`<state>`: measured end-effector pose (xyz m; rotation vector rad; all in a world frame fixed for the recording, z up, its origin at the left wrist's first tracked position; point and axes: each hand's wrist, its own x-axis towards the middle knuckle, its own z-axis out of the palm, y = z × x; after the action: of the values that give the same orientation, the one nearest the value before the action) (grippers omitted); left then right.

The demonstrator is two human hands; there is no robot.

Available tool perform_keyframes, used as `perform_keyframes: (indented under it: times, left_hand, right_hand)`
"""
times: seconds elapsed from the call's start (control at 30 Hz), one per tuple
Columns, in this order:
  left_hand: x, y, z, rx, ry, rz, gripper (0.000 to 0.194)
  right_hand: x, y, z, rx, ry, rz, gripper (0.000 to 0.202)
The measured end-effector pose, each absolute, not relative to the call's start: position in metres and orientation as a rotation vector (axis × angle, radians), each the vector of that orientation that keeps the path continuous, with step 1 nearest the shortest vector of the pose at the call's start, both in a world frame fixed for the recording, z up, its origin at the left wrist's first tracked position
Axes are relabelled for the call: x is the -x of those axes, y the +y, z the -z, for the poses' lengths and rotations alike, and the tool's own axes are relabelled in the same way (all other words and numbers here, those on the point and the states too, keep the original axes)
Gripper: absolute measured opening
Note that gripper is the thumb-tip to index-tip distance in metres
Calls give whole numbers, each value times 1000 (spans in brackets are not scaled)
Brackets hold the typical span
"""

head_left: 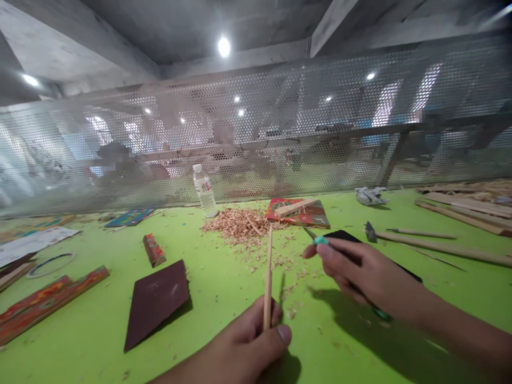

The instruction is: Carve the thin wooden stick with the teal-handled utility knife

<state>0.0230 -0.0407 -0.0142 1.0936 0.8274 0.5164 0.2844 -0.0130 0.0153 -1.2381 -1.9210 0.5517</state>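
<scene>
My left hand (256,338) is closed around the lower end of a slim wooden stick (269,272), which points up and away from me. In my right hand (368,269) is a small carving knife (320,241) with green on its handle, its blade pointing up and left, apart from the stick. Beyond the stick's tip lies a heap of wood shavings (239,224). Under and behind my right hand a dark flat object (404,271) is partly covered.
A water bottle (205,192) stands by the perforated metal screen (272,154). Sandpaper (158,301) and painted wood strips (52,301) lie left. A painted board (322,213) with a wood piece sits behind. A hammer-like tool (440,247) and wood strips (468,213) lie right.
</scene>
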Motion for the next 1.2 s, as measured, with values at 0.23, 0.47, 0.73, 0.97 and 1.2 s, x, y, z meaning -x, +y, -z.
perform_keyframes:
  times: [0.23,0.47,0.73,0.97,1.2]
  left_hand:
    - [-21,-40,5,-1030,862,-439,61]
    - [-17,-37,3,-1187,825,-385,50]
    - [-16,-40,-1,-1367,784,-305,69]
    - [-12,-31,-11,-1594,1010,-734,51]
    - [-1,-10,-22,-1490,1098,-952,47]
  right_hand:
    - [-278,-18,-13,1288,-1827,-753,62]
    - [-277,-21,-1,1325,-2031,-453,80]
    - [-271,-31,0,969,-2350,-490,53]
    - [-273,-26,-3,1031,-2189,-402,29]
    - [-280,-24,-2,1007,-2158,-380,26]
